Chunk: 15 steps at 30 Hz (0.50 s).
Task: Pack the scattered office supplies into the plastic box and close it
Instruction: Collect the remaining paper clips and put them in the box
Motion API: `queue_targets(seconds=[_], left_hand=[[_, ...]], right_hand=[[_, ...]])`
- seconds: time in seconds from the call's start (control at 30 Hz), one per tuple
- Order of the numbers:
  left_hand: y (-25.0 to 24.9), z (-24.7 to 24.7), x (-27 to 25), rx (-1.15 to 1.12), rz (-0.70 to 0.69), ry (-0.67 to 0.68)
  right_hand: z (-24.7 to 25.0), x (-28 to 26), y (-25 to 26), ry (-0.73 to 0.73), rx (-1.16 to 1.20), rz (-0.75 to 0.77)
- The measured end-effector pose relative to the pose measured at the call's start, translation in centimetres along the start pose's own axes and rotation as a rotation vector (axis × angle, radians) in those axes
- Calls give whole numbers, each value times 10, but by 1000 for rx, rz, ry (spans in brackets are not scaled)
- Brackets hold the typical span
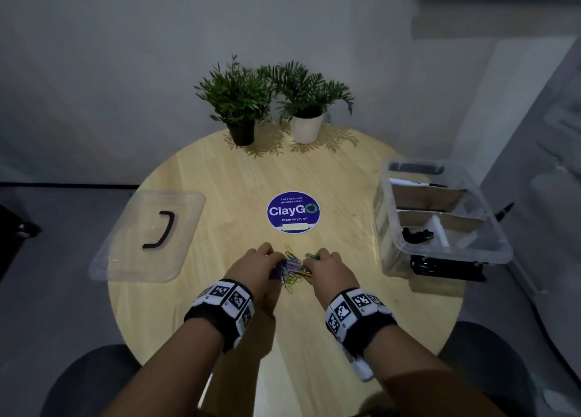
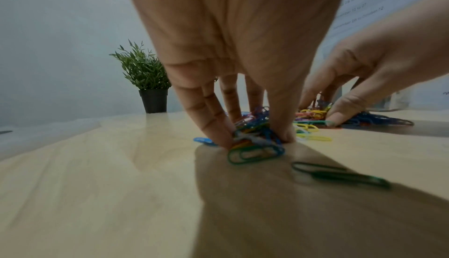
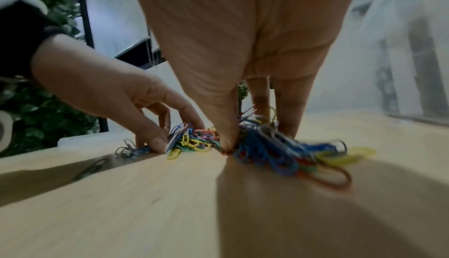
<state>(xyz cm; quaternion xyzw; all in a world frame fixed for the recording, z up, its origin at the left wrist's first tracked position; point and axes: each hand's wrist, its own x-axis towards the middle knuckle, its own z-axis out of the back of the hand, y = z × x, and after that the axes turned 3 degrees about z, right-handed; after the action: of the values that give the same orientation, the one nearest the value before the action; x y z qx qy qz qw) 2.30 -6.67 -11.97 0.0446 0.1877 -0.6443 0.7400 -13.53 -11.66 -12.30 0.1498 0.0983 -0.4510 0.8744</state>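
Note:
A heap of coloured paper clips [image 1: 294, 267] lies on the round wooden table [image 1: 220, 180] near its front. My left hand [image 1: 262, 264] pinches one bunch of clips [image 2: 255, 137] between thumb and fingers. My right hand [image 1: 322, 267] pinches another bunch [image 3: 264, 147] the same way. A single green clip [image 2: 340, 175] lies loose nearer to me. The clear plastic box [image 1: 471, 177] stands open at the table's right edge, with cardboard dividers and black binder clips [image 1: 416, 234] inside. Its clear lid [image 1: 147, 234] with a black handle lies flat on the left.
Two potted plants stand at the table's far edge, one in a black pot [image 1: 241, 133], one in a white pot [image 1: 306, 130]. A blue round sticker [image 1: 293, 212] marks the table's middle. Dark chair seats [image 1: 91, 382] show near both front corners.

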Motion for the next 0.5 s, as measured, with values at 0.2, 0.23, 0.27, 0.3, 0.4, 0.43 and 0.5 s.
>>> queue_targets(seconds=[0.2,0.23,0.27,0.3,0.4,0.43,0.5], left_hand=[[-17,3,-6,-2,97,-26],[-17,3,-6,-2,101,-27],[-18,4,-6,1,104,-27],[-18,5,-6,7,105,-26],[-18,7,-7,22,103,-42],[-18,8,-7,13,105,-51],[-17,12,-7,-25,117,-71]], right_hand=[[9,-3,5,-9,-116,40],[10,-2,2,-10,-121,46],[11,-1,0,-12,-117,49],[13,0,-3,-15,-104,52],[15,-1,-7,-44,-44,67],[16,-2,-8,-63,-18,72],[16,-3,-10,-136,54,69]])
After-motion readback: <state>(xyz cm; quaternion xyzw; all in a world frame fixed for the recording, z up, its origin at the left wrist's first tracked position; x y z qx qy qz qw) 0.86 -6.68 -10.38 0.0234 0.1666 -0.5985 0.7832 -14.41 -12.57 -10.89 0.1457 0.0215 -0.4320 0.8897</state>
